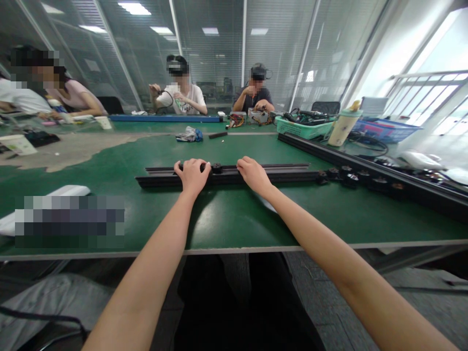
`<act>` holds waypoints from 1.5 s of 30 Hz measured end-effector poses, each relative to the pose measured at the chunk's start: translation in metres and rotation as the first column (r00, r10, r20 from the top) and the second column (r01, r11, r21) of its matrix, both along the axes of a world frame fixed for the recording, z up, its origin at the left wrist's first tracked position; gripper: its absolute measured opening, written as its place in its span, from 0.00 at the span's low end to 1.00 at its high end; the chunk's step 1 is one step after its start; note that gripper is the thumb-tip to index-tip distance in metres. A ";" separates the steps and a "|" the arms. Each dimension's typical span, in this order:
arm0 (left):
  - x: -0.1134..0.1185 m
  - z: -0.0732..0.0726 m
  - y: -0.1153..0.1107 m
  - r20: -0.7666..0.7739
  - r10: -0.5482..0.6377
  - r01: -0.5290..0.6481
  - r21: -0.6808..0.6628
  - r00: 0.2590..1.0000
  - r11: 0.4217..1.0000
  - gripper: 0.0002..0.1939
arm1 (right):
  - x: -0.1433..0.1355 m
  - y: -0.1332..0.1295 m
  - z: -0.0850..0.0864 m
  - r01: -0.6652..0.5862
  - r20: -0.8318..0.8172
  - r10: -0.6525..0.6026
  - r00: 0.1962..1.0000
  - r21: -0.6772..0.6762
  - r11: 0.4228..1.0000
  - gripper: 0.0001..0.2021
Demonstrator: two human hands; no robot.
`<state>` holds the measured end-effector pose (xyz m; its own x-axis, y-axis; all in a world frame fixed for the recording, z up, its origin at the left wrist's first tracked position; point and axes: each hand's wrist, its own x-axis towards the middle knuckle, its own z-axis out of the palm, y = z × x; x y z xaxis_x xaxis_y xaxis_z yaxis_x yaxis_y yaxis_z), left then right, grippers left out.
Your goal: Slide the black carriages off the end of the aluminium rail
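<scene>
A long black rail lies crosswise on the green table, with a thinner strip along its far side. My left hand is curled over the rail's left part, its fingers round a small black piece that it mostly hides. Just right of that hand a black round part sits on the rail. My right hand is closed at the rail's middle, fingertips together on its far side; whatever they pinch is too small to make out. Several small black parts lie beyond the rail's right end.
A long black beam runs diagonally at the right. Behind it stand a green basket of cables and a tumbler. A grey cloth and a blue bar lie farther back. Several people sit around the table.
</scene>
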<state>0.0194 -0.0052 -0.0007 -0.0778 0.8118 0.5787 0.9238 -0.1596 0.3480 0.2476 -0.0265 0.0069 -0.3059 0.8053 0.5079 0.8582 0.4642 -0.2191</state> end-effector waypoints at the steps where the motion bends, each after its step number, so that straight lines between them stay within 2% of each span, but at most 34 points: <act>1: 0.000 0.000 0.000 -0.002 0.000 0.000 0.000 1.000 1.000 0.15 | 0.000 0.000 -0.001 0.000 0.002 0.000 1.000 0.004 1.000 0.14; 45: 0.000 0.001 -0.001 0.008 -0.010 0.010 -0.008 1.000 1.000 0.16 | 0.008 -0.003 0.005 0.030 0.007 -0.030 1.000 -0.018 0.999 0.14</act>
